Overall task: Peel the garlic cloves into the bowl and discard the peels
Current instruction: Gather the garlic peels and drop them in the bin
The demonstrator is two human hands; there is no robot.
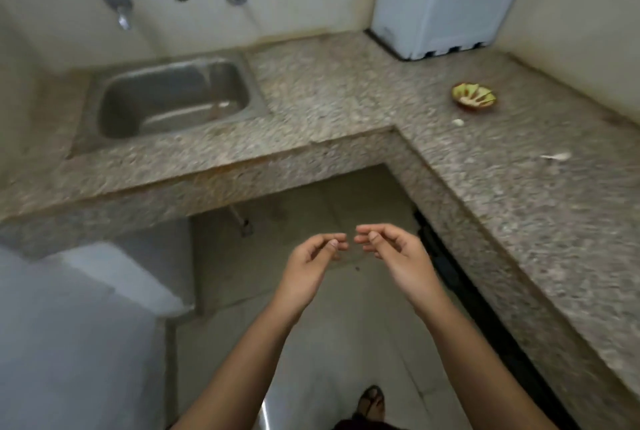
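I see my 2 forearms stretched over the floor, left hand (311, 261) and right hand (393, 256) almost fingertip to fingertip. The fingers are loosely curled and, as far as the blur allows, empty. The bowl (473, 97) sits well apart on the desk (346, 93), pale cloves inside. 1 loose clove (458, 122) lies beside it.

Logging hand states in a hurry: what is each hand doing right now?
Left hand: open, loosely curled, nothing visible in its grip.
Right hand: open, loosely curled, nothing visible in its grip.
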